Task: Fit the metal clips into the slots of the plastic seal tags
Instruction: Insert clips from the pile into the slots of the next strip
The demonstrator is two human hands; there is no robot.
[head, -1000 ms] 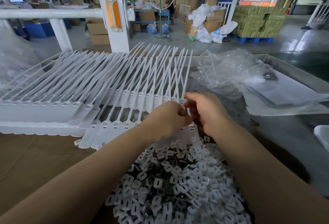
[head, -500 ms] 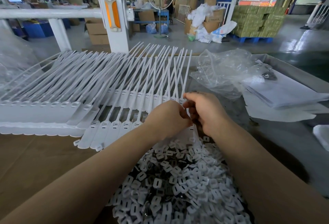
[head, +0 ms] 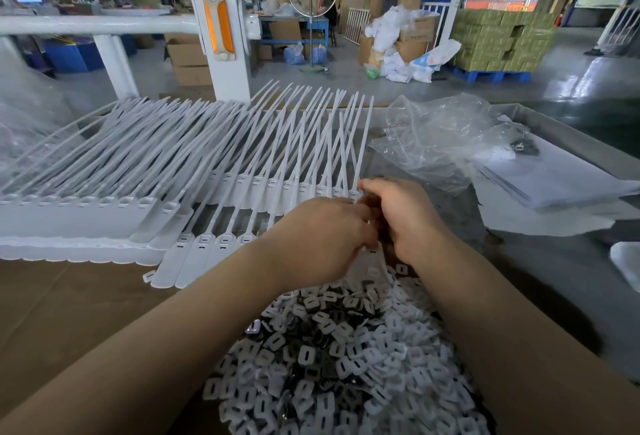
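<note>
Rows of white plastic seal tags (head: 221, 192) lie fanned across the table, their long tails pointing away from me. A heap of small white and dark metal clips (head: 332, 358) fills the foreground between my forearms. Both hands meet at the right end of the near row. My left hand (head: 322, 237) is curled around the head of one seal tag (head: 373, 256), whose white body shows just below its fingers. My right hand (head: 401, 216) presses in from the right with fingers pinched on a clip at that tag's head. The fingertips and the slot are hidden.
Crumpled clear plastic bags (head: 440, 137) and a flat wrapped stack (head: 554, 178) lie to the right on the grey table. Brown cardboard (head: 69, 306) covers the near left. A white post with an orange reflector (head: 218, 29) stands behind the tags.
Both hands stay pinched together at the same tag; only the fingers shift slightly. The tags and the clip heap lie as before.
</note>
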